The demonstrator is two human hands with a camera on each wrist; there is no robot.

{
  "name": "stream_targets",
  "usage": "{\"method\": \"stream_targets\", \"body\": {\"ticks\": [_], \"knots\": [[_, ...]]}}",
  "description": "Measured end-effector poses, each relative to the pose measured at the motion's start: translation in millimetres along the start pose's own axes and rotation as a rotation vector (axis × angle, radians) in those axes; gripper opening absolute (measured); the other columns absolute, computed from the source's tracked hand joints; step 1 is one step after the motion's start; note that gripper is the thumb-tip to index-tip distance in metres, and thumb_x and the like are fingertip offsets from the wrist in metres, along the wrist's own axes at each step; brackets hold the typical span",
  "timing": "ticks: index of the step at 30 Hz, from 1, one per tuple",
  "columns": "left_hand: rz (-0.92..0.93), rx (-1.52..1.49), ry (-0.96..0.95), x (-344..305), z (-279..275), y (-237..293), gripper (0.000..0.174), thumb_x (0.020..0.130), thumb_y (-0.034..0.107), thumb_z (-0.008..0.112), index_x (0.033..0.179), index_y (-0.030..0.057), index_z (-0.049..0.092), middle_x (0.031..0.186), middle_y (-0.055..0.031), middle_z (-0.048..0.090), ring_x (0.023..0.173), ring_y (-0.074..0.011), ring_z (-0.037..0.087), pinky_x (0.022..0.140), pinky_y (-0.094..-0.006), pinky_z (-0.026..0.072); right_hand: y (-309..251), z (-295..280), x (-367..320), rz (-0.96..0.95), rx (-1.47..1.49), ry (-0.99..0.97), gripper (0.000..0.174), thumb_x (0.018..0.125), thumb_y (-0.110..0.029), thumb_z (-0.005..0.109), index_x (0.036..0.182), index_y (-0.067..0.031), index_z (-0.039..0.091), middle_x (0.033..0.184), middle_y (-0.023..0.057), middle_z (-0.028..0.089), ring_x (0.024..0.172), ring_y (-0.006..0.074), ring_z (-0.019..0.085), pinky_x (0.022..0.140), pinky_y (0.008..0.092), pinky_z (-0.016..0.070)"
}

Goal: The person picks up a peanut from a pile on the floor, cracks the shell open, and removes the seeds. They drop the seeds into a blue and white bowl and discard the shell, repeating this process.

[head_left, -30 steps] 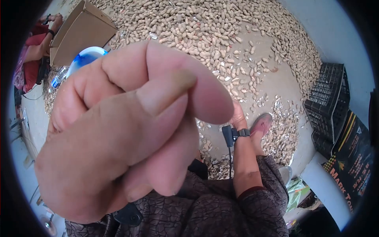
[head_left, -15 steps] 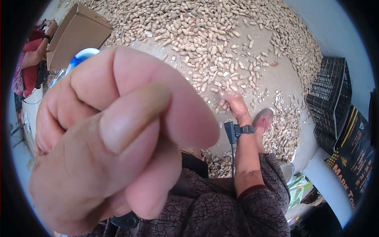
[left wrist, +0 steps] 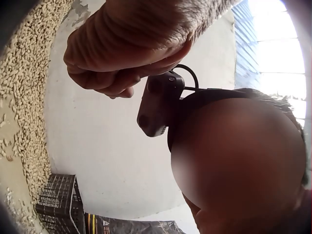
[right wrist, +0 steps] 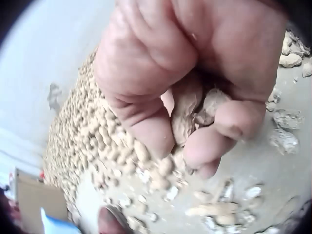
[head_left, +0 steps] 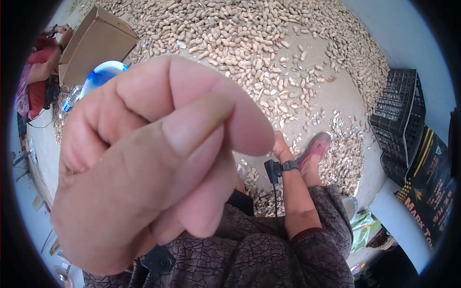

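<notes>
Close before the head camera, my left hand (head_left: 153, 158) is raised with its fingers curled in and the thumb lying against the forefinger. No object shows in it. In the left wrist view that hand (left wrist: 129, 39) is up beside the head-worn camera (left wrist: 158, 100). Lower down, my right hand (head_left: 279, 144) is over the floor by the loose peanuts (head_left: 276, 103), partly covered by the left hand in the head view. The right wrist view shows its thumb and fingers curled round a peanut (right wrist: 184, 117), with a paler shell piece (right wrist: 215, 102) beside it.
A large peanut heap (head_left: 216, 26) spreads ahead, with shell scraps (head_left: 338, 168) near my shoe (head_left: 317, 146). Black crates (head_left: 396, 113) and a printed black sack (head_left: 427, 192) stand right. At left are a cardboard box (head_left: 98, 45), a blue-white basin (head_left: 103, 72) and another person (head_left: 41, 69).
In the head view the left hand shifts left and down, then back right, staying curled. The right hand, seen more fully half a second ago, is now nearer me and partly hidden.
</notes>
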State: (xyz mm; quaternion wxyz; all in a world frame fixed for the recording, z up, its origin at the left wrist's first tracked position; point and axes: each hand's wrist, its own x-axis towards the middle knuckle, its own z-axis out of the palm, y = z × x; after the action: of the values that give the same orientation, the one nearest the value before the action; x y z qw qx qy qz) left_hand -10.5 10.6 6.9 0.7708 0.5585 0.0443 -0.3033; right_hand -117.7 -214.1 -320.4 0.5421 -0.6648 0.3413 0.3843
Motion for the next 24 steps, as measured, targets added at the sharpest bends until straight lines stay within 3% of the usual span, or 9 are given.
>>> {"method": "stream_targets", "body": {"ticks": [2,4,5,6,12,15,19,22,24], "knots": [[0.066,-0.020,-0.028,2.3,5.8,5.1,0.021,0.085,0.017,0.047,0.083,-0.0036,0.043,0.047,-0.0017,0.041,0.031,-0.0039,0.030,0.030,-0.0153,0.0244,-4.1,-11.2,-2.0,-0.058,0.172,-0.081,0.012,0.070,-0.008,0.055,0.079,-0.0029,0.060,0.069,0.0083,0.061,0.053,0.0111,0.054,0.043,0.0213,0.0402],[-0.134,0.073,0.143,6.9,34.4,22.6,0.024,0.085,0.018,0.046,0.083,-0.0056,0.048,0.047,-0.0004,0.041,0.034,-0.0031,0.030,0.034,-0.0142,0.0241,-23.4,-17.7,-14.6,-0.126,0.337,-0.167,0.013,0.070,-0.005,0.054,0.081,-0.0035,0.060,0.069,0.0065,0.060,0.050,0.0071,0.051,0.039,0.0178,0.0368],[-0.002,0.031,-0.028,1.3,9.8,9.1,0.023,0.084,0.014,0.045,0.088,-0.0088,0.050,0.051,-0.0010,0.043,0.037,-0.0033,0.032,0.037,-0.0152,0.0271,-41.5,-19.8,-27.8,-0.186,0.421,-0.198,0.014,0.071,-0.004,0.053,0.084,-0.0035,0.060,0.069,0.0071,0.061,0.049,0.0078,0.051,0.039,0.0185,0.0373],[0.027,0.033,-0.035,1.8,8.6,3.4,0.023,0.084,0.014,0.045,0.088,-0.0088,0.050,0.051,-0.0010,0.043,0.037,-0.0033,0.032,0.037,-0.0152,0.0271,-60.8,-21.0,-41.3,-0.251,0.503,-0.233,0.015,0.072,-0.003,0.052,0.086,-0.0035,0.059,0.069,0.0076,0.061,0.049,0.0085,0.051,0.039,0.0191,0.0379],[-0.034,-0.190,-0.159,12.9,1.2,-10.4,0.026,0.084,0.007,0.046,0.106,-0.0065,0.051,0.072,-0.0025,0.053,0.057,-0.0057,0.045,0.052,-0.0175,0.0356,-128.1,-17.7,-109.4,-0.545,0.726,-0.376,0.013,0.076,-0.010,0.059,0.087,-0.0039,0.056,0.073,0.0115,0.062,0.052,0.0117,0.054,0.045,0.0208,0.0417],[-0.002,-0.184,-0.205,19.7,-0.4,-19.8,0.028,0.082,0.006,0.051,0.108,-0.0047,0.051,0.078,-0.0022,0.055,0.065,-0.0064,0.048,0.060,-0.0180,0.0383,-147.8,-13.1,-136.9,-0.619,0.947,-0.510,0.015,0.076,-0.011,0.061,0.086,-0.0039,0.053,0.072,0.0084,0.058,0.052,0.0108,0.049,0.045,0.0200,0.0376],[0.097,-0.129,-0.266,26.0,4.4,-38.5,0.031,0.079,0.004,0.055,0.110,-0.0029,0.052,0.084,-0.0017,0.057,0.078,-0.0073,0.054,0.073,-0.0192,0.0407,-170.6,-9.5,-178.4,-0.725,1.010,-0.601,0.015,0.076,-0.009,0.060,0.087,-0.0031,0.052,0.074,0.0079,0.056,0.053,0.0091,0.045,0.045,0.0194,0.0356],[0.164,-0.077,-0.274,23.7,19.7,-39.5,0.031,0.080,0.005,0.056,0.109,-0.0035,0.053,0.080,-0.0010,0.055,0.075,-0.0058,0.052,0.068,-0.0192,0.0432,-180.6,-9.9,-208.8,-0.749,0.970,-0.576,0.015,0.076,-0.008,0.060,0.087,-0.0030,0.052,0.074,0.0070,0.055,0.053,0.0088,0.045,0.045,0.0195,0.0357],[0.206,-0.089,-0.313,23.1,25.3,-39.7,0.027,0.081,0.006,0.055,0.106,-0.0036,0.055,0.081,-0.0027,0.057,0.078,-0.0081,0.055,0.072,-0.0208,0.0448,-182.3,-11.2,-221.4,-0.772,0.963,-0.600,0.017,0.075,-0.007,0.060,0.090,-0.0026,0.053,0.073,0.0058,0.055,0.054,0.0085,0.045,0.045,0.0195,0.0360]]}}
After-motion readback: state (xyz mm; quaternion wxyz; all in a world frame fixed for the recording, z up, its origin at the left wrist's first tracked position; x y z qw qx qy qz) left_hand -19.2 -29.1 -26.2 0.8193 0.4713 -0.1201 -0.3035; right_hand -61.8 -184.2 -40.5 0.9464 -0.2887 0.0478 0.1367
